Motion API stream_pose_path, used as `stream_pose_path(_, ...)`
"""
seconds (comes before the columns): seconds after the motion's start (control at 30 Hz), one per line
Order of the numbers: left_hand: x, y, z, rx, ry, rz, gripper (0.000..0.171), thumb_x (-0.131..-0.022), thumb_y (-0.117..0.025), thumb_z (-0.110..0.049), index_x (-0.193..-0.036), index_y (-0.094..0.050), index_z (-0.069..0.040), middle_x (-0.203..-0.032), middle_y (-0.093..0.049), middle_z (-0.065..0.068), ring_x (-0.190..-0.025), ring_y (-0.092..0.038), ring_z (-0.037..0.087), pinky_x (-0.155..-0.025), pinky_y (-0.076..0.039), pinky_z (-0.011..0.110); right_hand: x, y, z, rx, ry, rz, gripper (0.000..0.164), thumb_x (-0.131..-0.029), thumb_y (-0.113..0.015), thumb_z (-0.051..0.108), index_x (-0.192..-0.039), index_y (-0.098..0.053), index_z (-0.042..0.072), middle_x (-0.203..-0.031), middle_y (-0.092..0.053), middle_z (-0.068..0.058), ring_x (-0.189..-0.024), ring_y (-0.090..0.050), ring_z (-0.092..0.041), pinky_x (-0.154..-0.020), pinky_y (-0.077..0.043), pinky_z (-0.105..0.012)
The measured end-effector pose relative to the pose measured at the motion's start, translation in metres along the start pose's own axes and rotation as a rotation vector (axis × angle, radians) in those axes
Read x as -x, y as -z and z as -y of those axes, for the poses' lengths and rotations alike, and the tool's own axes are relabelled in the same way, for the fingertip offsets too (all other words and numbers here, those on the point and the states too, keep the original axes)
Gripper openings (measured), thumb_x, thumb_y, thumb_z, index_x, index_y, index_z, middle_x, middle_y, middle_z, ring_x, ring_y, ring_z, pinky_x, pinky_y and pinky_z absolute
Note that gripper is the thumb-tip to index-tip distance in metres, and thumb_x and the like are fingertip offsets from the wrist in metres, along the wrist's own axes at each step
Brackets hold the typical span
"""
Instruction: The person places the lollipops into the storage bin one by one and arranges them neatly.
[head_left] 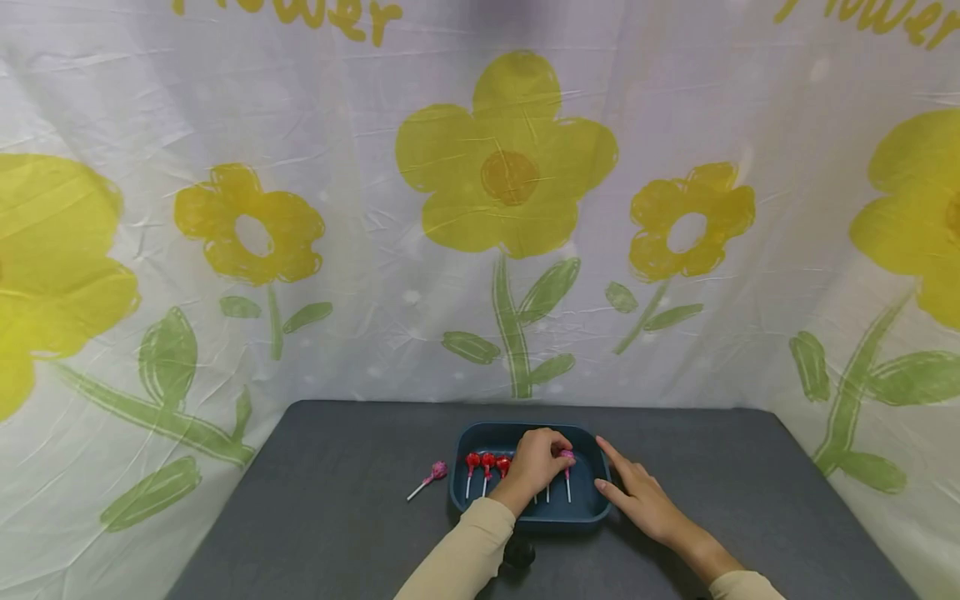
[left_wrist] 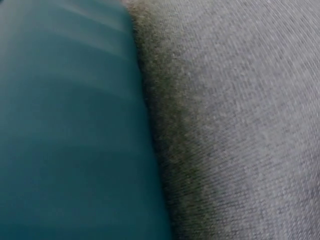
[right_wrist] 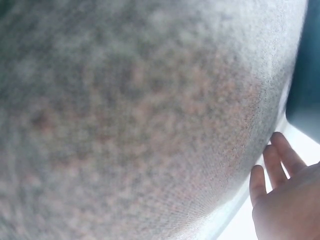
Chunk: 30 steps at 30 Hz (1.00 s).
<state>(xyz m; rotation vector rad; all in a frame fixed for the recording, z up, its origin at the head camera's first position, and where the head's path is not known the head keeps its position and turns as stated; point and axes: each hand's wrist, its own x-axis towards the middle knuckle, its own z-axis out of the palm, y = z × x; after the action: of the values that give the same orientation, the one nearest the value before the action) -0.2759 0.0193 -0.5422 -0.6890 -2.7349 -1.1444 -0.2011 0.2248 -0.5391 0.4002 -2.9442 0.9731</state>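
Observation:
My left hand (head_left: pixel 536 462) reaches over the blue tray (head_left: pixel 540 523), its thumb and fingers pinching the head of a pink lollipop (head_left: pixel 567 477) on the tray's right side. That lollipop's white stick points toward me. Red lollipops (head_left: pixel 472 461) stand in a row on the left side of the tray, sticks also toward me. More white sticks show beside my left hand, which hides their heads. My right hand (head_left: pixel 637 496) has its fingers extended at the tray's right rim; the right wrist view shows several of its fingers (right_wrist: pixel 274 162).
Another pink lollipop (head_left: pixel 431 477) lies on the dark grey table (head_left: pixel 352 467), left of the tray. Below the tray's front edge, a black rounded object (head_left: pixel 519 552) shows beside the left sleeve (head_left: pixel 472 542). A flower-printed curtain (head_left: pixel 360 275) hangs behind and around the table.

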Motion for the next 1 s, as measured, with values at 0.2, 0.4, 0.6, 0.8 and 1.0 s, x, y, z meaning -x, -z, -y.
stream_pose_path(0.2, 0.0002, -0.0016, 0.0007, -0.026, -0.005, -0.001, 0.016, -0.085, -0.079, -0.021, -0.099, -0.078, -0.013, -0.091, -0.074, -0.001, -0.074, -0.062, 0.003, -0.069, -0.052, 0.016, 0.0006, 0.0001, 0.0005, -0.004, -0.004, 0.0, 0.066, -0.101, -0.049, 0.046, -0.159, -0.022, 0.028, -0.148, -0.053, -0.014, -0.128, -0.049, -0.035, -0.099, -0.035, -0.067)
stream_pose_path(0.4, 0.0006, -0.0017, 0.0004, -0.04, -0.003, -0.003, 0.015, -0.084, -0.079, -0.021, -0.097, -0.078, -0.013, -0.089, -0.074, -0.001, -0.073, -0.061, 0.003, -0.068, -0.051, 0.016, -0.0002, -0.001, -0.001, -0.009, -0.01, -0.004, 0.066, -0.101, -0.051, 0.045, -0.159, -0.022, 0.03, -0.148, -0.053, -0.012, -0.128, -0.049, -0.033, -0.1, -0.034, -0.066)
stream_pose_path(0.6, -0.0002, -0.001, -0.0004, -0.065, -0.018, -0.002, 0.014, -0.084, -0.079, -0.021, -0.095, -0.078, -0.013, -0.088, -0.074, -0.001, -0.072, -0.062, 0.003, -0.067, -0.051, 0.016, -0.0008, -0.0013, -0.0017, -0.014, -0.011, 0.001, 0.066, -0.101, -0.05, 0.044, -0.159, -0.022, 0.03, -0.145, -0.055, -0.014, -0.128, -0.049, -0.032, -0.1, -0.034, -0.067)
stream_pose_path(0.8, 0.0002, -0.0008, -0.0008, -0.077, -0.027, 0.001, 0.012, -0.084, -0.079, -0.02, -0.093, -0.078, -0.013, -0.086, -0.074, -0.001, -0.07, -0.06, 0.002, -0.067, -0.051, 0.016, -0.0004, -0.001, -0.0016, -0.015, -0.003, -0.004, 0.066, -0.101, -0.05, 0.044, -0.159, -0.022, 0.028, -0.144, -0.055, -0.015, -0.128, -0.049, -0.033, -0.101, -0.033, -0.068)
stream_pose_path(1.0, -0.0004, -0.0036, 0.0014, -0.083, -0.03, 0.0, 0.01, -0.085, -0.079, -0.02, -0.093, -0.078, -0.014, -0.085, -0.073, -0.003, -0.07, -0.06, 0.001, -0.066, -0.05, 0.016, 0.0001, -0.0013, -0.0014, -0.016, -0.004, -0.005, 0.067, -0.101, -0.05, 0.045, -0.159, -0.022, 0.027, -0.144, -0.055, -0.016, -0.129, -0.049, -0.034, -0.101, -0.034, -0.068)
